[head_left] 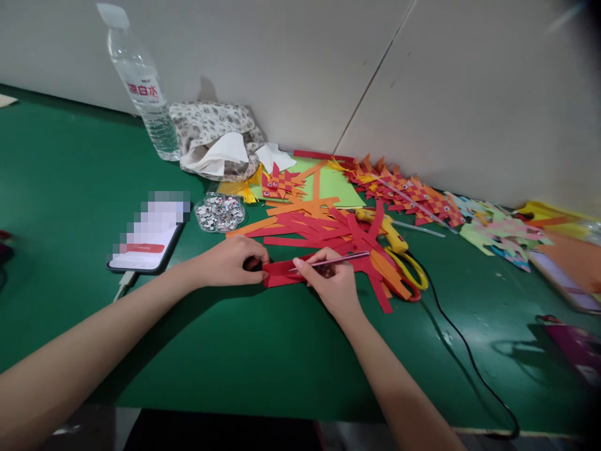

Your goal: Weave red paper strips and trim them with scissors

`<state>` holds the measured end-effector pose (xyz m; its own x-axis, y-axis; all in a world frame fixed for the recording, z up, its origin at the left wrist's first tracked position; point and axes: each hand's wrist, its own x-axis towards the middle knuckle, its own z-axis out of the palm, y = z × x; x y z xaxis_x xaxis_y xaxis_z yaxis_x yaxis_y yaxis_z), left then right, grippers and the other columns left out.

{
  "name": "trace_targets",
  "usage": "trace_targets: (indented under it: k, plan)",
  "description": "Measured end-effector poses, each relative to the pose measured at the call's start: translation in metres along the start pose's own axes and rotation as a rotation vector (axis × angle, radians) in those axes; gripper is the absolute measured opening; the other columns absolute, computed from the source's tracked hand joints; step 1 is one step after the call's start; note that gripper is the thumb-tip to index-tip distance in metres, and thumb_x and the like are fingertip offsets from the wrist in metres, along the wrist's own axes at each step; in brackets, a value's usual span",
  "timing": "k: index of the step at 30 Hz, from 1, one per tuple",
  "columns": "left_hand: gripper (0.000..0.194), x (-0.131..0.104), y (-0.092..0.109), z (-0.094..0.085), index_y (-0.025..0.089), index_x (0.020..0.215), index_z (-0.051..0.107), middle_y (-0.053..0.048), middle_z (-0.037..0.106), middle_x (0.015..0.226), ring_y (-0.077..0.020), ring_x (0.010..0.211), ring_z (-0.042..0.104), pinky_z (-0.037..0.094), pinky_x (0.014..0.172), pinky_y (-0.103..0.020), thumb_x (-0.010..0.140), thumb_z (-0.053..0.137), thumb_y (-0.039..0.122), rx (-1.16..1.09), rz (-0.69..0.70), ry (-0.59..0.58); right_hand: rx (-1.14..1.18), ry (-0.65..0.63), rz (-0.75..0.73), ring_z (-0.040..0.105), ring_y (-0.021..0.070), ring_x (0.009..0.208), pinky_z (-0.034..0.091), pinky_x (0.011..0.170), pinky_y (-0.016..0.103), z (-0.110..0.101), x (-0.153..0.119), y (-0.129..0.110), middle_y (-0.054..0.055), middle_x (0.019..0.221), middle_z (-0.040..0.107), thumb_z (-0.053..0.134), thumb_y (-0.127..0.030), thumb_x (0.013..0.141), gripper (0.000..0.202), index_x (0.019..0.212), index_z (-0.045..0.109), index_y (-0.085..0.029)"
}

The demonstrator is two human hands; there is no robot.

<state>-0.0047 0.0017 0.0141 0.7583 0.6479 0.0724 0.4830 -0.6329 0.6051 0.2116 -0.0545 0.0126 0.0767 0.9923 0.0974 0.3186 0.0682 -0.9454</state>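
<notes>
A folded red paper piece [280, 275] lies on the green table in front of me. My left hand [231, 260] is closed at its left end, fingers curled and pinching the edge. In my right hand [334, 283] is a slim purple pen [350, 257], its tip touching or just over the red paper. The fingers of that hand also rest on the paper's right part. Just beyond both hands spreads a pile of red and orange paper strips [310, 227]. A woven red-and-orange paper fish [278, 185] lies behind the pile.
Left stand a water bottle [145, 94], a tissue pouch [211, 119], a charging phone [145, 241] and a case of googly eyes [220, 213]. Right lie a yellow glue gun [392, 233] with black cord [455, 329], scissors [416, 269] and several woven paper fish [408, 188]. A wall bounds the back.
</notes>
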Motion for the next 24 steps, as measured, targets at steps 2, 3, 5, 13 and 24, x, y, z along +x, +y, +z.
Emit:
trace_targets:
  k: [2,3,5,13,24]
  plan:
    - [0.007,-0.0001,-0.001,0.0006,0.017,0.077,0.063,0.002,0.052,0.062,-0.0114,0.057,0.048,0.034,0.056,-0.025,0.077,0.059,0.022,0.003,-0.001,0.0,-0.027,-0.027,0.004,0.046,0.0101,0.045,0.035,0.045,0.023,0.0029,0.0001,0.0015,-0.004,0.049,0.052,0.073,-0.042,0.071,0.03,0.062,0.054,-0.02]
    - [0.007,-0.0001,-0.0014,0.0009,0.017,0.078,0.063,0.002,0.052,0.062,-0.0114,0.057,0.048,0.034,0.056,-0.025,0.077,0.059,0.022,0.003,-0.003,-0.002,-0.032,-0.035,0.004,0.047,0.0102,0.045,0.035,0.045,0.023,0.0037,0.0003,0.0024,-0.004,0.05,0.053,0.073,-0.042,0.07,0.03,0.063,0.055,-0.02]
    - [0.007,-0.0002,-0.0021,0.0015,0.017,0.078,0.063,0.002,0.053,0.063,-0.0115,0.058,0.049,0.034,0.057,-0.025,0.077,0.059,0.022,0.003,-0.005,-0.004,-0.038,-0.04,0.007,0.048,0.0104,0.046,0.036,0.046,0.023,0.0041,0.0008,0.0039,-0.003,0.051,0.054,0.073,-0.042,0.07,0.03,0.063,0.056,-0.02]
    - [0.011,-0.0008,-0.0013,0.0023,0.017,0.081,0.063,0.003,0.054,0.063,-0.0108,0.057,0.049,0.034,0.056,-0.024,0.079,0.06,0.027,-0.006,-0.008,0.003,-0.033,-0.043,0.014,0.048,0.0103,0.046,0.037,0.045,0.022,0.0032,0.0,0.0036,-0.003,0.051,0.055,0.073,-0.04,0.07,0.028,0.063,0.055,-0.02]
    - [0.034,0.0011,-0.0006,0.0018,0.016,0.074,0.061,0.0,0.058,0.066,-0.0114,0.061,0.051,0.036,0.06,-0.024,0.094,0.04,0.034,-0.053,-0.029,0.03,-0.026,-0.052,0.028,0.048,0.0101,0.045,0.036,0.045,0.022,0.0033,0.001,0.0039,-0.004,0.05,0.052,0.074,-0.04,0.07,0.029,0.063,0.054,-0.02]
